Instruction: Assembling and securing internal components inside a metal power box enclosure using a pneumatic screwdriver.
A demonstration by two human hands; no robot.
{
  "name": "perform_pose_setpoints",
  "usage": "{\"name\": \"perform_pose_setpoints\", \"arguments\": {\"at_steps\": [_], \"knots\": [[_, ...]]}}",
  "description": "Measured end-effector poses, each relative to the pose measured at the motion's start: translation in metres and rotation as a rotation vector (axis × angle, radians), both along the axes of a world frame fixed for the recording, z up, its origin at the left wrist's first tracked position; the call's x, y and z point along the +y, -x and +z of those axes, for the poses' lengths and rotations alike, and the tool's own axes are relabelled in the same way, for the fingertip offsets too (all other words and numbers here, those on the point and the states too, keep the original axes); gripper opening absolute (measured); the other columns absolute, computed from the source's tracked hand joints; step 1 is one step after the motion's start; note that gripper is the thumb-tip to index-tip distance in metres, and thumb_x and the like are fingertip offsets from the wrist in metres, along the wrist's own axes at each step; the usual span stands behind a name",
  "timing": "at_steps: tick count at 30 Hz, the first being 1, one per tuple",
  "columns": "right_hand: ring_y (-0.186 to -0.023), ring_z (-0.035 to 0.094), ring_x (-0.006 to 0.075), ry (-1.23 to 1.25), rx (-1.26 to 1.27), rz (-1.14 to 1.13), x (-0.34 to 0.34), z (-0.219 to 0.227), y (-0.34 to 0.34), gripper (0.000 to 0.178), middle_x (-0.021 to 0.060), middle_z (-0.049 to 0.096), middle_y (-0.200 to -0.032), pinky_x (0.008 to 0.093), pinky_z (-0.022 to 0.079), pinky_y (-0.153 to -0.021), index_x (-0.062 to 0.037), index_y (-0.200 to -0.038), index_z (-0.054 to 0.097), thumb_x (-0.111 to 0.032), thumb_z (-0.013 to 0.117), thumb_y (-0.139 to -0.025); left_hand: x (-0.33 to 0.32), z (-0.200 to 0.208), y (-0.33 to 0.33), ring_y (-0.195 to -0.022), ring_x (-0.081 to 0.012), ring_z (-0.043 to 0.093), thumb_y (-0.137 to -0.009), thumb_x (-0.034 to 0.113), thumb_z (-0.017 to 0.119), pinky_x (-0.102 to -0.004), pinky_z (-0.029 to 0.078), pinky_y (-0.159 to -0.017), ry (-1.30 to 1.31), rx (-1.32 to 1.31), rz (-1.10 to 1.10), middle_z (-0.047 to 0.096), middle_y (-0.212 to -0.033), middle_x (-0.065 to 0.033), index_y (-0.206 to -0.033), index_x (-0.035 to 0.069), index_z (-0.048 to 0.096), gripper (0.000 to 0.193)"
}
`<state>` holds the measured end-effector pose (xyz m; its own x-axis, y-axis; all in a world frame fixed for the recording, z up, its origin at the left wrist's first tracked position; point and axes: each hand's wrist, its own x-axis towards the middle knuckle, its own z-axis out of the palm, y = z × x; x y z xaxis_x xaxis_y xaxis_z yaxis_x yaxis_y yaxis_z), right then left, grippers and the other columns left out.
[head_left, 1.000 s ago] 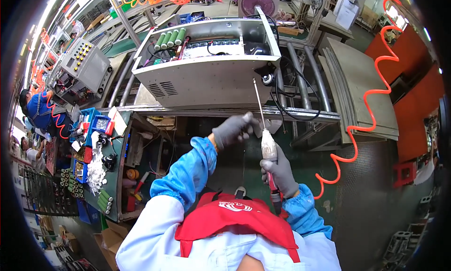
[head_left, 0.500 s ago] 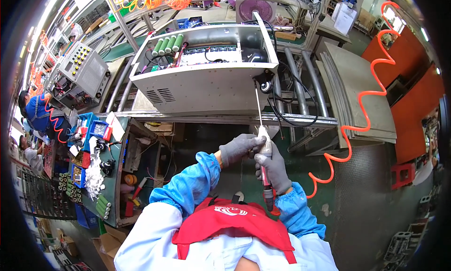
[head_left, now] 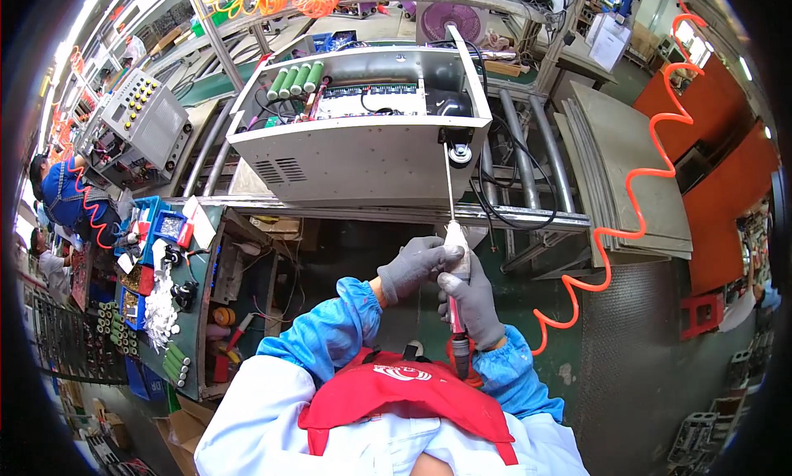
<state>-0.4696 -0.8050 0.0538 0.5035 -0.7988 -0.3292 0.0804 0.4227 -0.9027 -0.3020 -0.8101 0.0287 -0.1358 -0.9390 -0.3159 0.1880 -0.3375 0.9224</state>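
Both gray-gloved hands are on a long-bit power screwdriver (head_left: 455, 233) with a white nose and a red-and-dark body. My left hand (head_left: 412, 268) is closed, its fingers pinching the white nose. Lower down, my right hand (head_left: 474, 301) wraps round the body. The thin bit runs up to a black bracket (head_left: 450, 136) at the right end of a gray metal case's front panel (head_left: 355, 167). Beside the bit tip sits a round silver fitting (head_left: 460, 154). The open-topped case holds green cylinders (head_left: 295, 80), a circuit board and wiring. Any screw at the tip is too small to see.
The case stands on a roller conveyor (head_left: 518, 150), with a black cable (head_left: 549, 187) looping at its right. An orange coiled hose (head_left: 631, 204) hangs at right. A side bench (head_left: 206, 299) bears blue parts bins and white pieces. A co-worker in blue (head_left: 66, 191) is at far left.
Hands and screwdriver have shifted slightly left. At the case corner, the black bracket now sits straighter and the round silver fitting faces outward more. The grip on the tool is unchanged.
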Motion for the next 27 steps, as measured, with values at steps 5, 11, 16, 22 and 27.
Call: {"name": "perform_pose_setpoints", "arguments": {"at_steps": [5, 11, 16, 22, 27], "knots": [[-0.052, 0.056, 0.0128, -0.030, -0.041, -0.008, 0.002, 0.012, -0.003, 0.056, 0.0048, 0.057, -0.077, 0.0265, 0.049, -0.045, -0.0113, -0.136, 0.041, -0.019, 0.064, -0.086, 0.003, 0.016, 0.003, -0.085, -0.0127, 0.058, -0.087, 0.038, 0.066, -0.0291, 0.048, -0.077, 0.016, -0.038, 0.020, 0.063, -0.095, -0.0066, -0.109, -0.001, 0.062, 0.045], [-0.049, 0.057, 0.0137, -0.082, -0.025, 0.010, 0.000, 0.028, -0.001, 0.048, 0.0047, 0.057, -0.071, 0.0268, 0.048, -0.043, -0.0102, -0.131, 0.044, -0.022, 0.063, -0.089, 0.001, 0.018, 0.005, -0.060, -0.0067, 0.047, -0.087, 0.045, 0.066, -0.0227, 0.038, -0.052, 0.044, 0.087, 0.069, 0.055, -0.074, -0.0001, -0.090, 0.004, 0.061, 0.041], [-0.048, 0.057, 0.0135, -0.068, -0.019, 0.017, 0.000, 0.032, -0.003, 0.047, 0.0044, 0.057, -0.069, 0.0268, 0.048, -0.042, -0.0108, -0.131, 0.044, -0.024, 0.063, -0.090, 0.001, 0.017, 0.001, -0.083, -0.0131, 0.061, -0.088, 0.038, 0.067, -0.0288, 0.051, -0.071, -0.035, 0.150, 0.030, 0.063, -0.095, -0.0059, -0.112, 0.001, 0.059, 0.044], [-0.049, 0.056, 0.0118, -0.048, 0.013, 0.027, 0.005, 0.036, -0.006, 0.046, 0.0032, 0.057, -0.071, 0.0253, 0.047, -0.042, -0.0115, -0.134, 0.044, -0.025, 0.057, -0.092, 0.005, 0.010, 0.004, -0.082, -0.0121, 0.061, -0.091, 0.035, 0.065, -0.0278, 0.051, -0.069, -0.040, 0.209, 0.081, 0.063, -0.095, -0.0041, -0.114, 0.004, 0.059, 0.039], [-0.048, 0.056, 0.0141, -0.085, -0.075, 0.053, 0.009, 0.028, 0.001, 0.048, 0.0038, 0.056, -0.068, 0.0282, 0.048, -0.042, -0.0098, -0.132, 0.044, -0.023, 0.062, -0.089, 0.016, -0.019, -0.018, -0.072, -0.0108, 0.055, -0.094, 0.025, 0.061, -0.0215, 0.044, -0.055, -0.074, 0.702, -0.012, 0.061, -0.090, -0.0035, -0.112, 0.004, 0.059, 0.028]]}}
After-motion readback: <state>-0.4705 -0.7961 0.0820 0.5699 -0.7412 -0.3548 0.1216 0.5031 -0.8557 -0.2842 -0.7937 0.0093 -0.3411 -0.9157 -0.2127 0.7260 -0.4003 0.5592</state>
